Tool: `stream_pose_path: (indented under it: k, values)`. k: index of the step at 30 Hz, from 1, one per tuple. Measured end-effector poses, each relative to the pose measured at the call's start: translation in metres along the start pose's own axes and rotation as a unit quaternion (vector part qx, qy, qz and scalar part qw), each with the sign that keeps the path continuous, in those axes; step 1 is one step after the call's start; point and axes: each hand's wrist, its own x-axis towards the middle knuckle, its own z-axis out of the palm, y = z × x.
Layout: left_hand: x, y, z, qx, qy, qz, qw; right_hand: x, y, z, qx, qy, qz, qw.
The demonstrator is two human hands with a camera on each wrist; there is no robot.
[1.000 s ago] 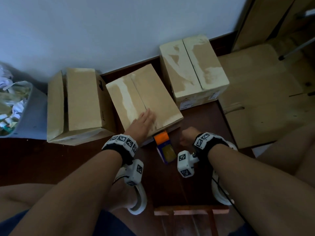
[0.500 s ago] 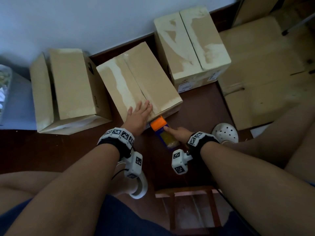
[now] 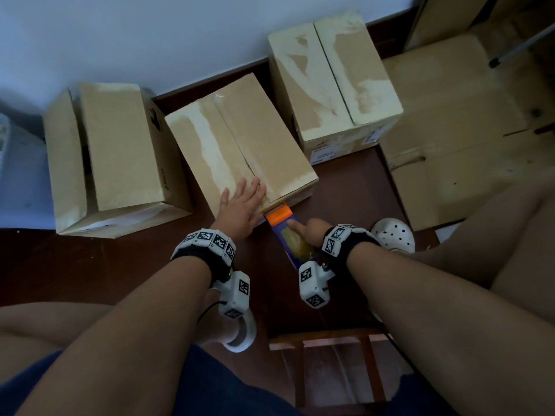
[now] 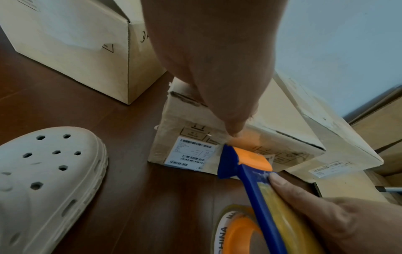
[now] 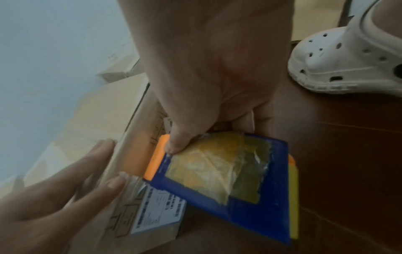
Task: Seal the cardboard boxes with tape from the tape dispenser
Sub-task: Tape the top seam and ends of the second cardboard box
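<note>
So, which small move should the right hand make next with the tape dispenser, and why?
Probably draw the tape dispenser up over the near edge of the middle box. Its orange end already meets the front face below the seam, the right hand grips it, and the left hand presses the flaps flat.

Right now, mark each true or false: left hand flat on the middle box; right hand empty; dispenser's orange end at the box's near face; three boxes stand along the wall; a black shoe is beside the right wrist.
1. The left hand lies flat on the middle brown cardboard box: true.
2. The right hand is empty: false; it holds the blue and orange tape dispenser.
3. Its orange end meets the box's near face: true.
4. Three boxes along the wall: true.
5. Black shoe: false; the perforated clog is white.
</note>
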Motion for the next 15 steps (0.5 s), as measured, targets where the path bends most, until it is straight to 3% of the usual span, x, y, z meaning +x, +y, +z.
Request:
stream_pose_path:
  k: [5,8,11,15]
  values:
    - [0.002,-0.002,-0.002,-0.006,0.008,-0.009,1.0,-0.003,-0.013,-0.009,-0.083,0.005,-0.023,0.996]
    - [0.001,-0.002,-0.003,-0.016,0.005,0.001,1.0,0.009,-0.008,-0.009,-0.057,-0.013,0.011,0.998]
    - [0.0,-0.003,-0.004,-0.015,0.006,0.011,1.0,0.019,0.004,-0.001,-0.123,-0.031,0.013,0.992]
    - [-0.004,0.003,0.002,-0.035,0.066,-0.013,0.997,0.013,0.018,-0.012,0.035,-0.004,0.041,0.999]
